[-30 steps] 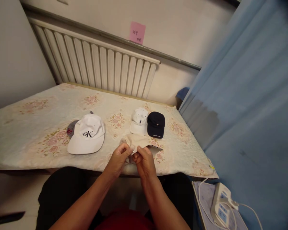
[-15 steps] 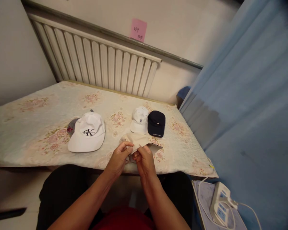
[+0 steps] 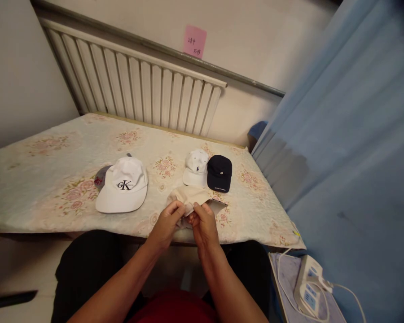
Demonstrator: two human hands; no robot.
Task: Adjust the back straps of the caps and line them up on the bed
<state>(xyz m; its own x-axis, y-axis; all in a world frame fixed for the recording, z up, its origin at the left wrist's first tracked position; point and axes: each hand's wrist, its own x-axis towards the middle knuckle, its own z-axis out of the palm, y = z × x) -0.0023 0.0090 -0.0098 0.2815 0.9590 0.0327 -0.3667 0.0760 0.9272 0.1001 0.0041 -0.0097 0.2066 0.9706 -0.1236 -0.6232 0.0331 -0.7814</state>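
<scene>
A beige cap (image 3: pixel 191 195) is between my two hands near the front edge of the bed, its brim pointing right. My left hand (image 3: pixel 168 223) pinches the cap's edge at the left. With thumb and fingers closed, my right hand (image 3: pixel 204 223) grips the edge close beside it. Just beyond the beige cap lie a small white cap (image 3: pixel 195 168) and a black cap (image 3: pixel 219 174), side by side and touching. Farther left sits a larger white cap with black "CK" lettering (image 3: pixel 126 186), partly covering a grey cap (image 3: pixel 101 176).
The caps lie on a bed with a floral cover (image 3: pixel 256 211). A white radiator (image 3: pixel 138 85) runs along the back wall, below a pink note (image 3: pixel 194 41). A blue curtain (image 3: pixel 350 148) hangs at right, above a power strip (image 3: pixel 308 287) with cables.
My left fingers have closed more tightly on the beige cap's edge. The cap has shifted very slightly; the other caps stay in place.
</scene>
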